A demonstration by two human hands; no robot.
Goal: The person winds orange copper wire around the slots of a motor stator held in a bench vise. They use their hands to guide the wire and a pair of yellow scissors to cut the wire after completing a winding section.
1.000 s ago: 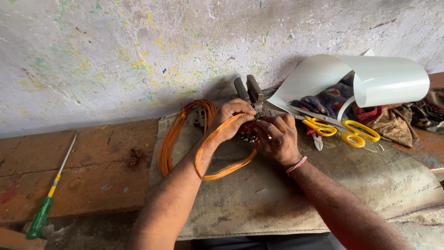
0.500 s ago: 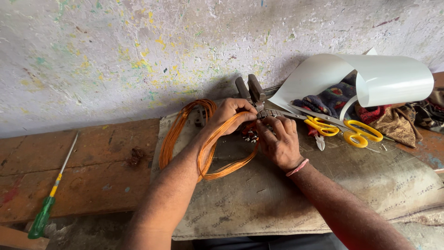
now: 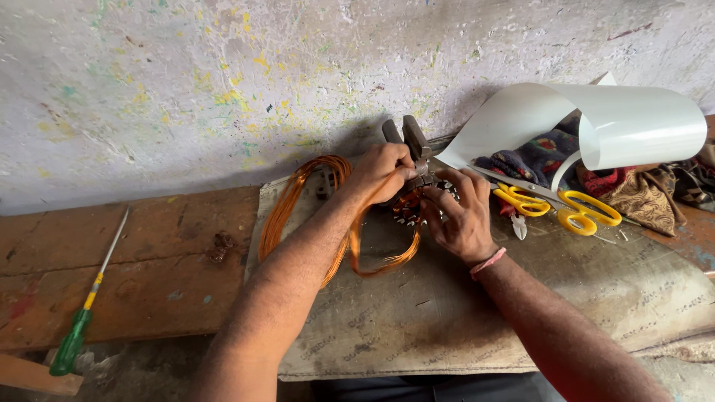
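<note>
My left hand (image 3: 386, 170) is closed around a bundle of orange copper wire (image 3: 298, 201) where it meets a small toothed metal core (image 3: 411, 210). That core lies on a grey sack cloth (image 3: 447, 313) and is mostly hidden by both hands. My right hand (image 3: 462, 212), with a pink band at the wrist, presses its fingers onto the core and the wire beside it. Loops of the wire trail left and down from my left hand. Dark plier handles (image 3: 408, 134) stick up just behind my hands.
Yellow-handled scissors (image 3: 558, 205) lie right of my hands, beside a curled white plastic sheet (image 3: 611, 123) and crumpled cloths (image 3: 640, 186). A green-handled screwdriver (image 3: 86, 316) lies on the wooden bench (image 3: 134, 260) at the left. A paint-flecked wall (image 3: 223, 82) stands right behind.
My left hand has shifted slightly on the wire bundle and the loop under my forearm has drawn in a little. My right hand stays on the core.
</note>
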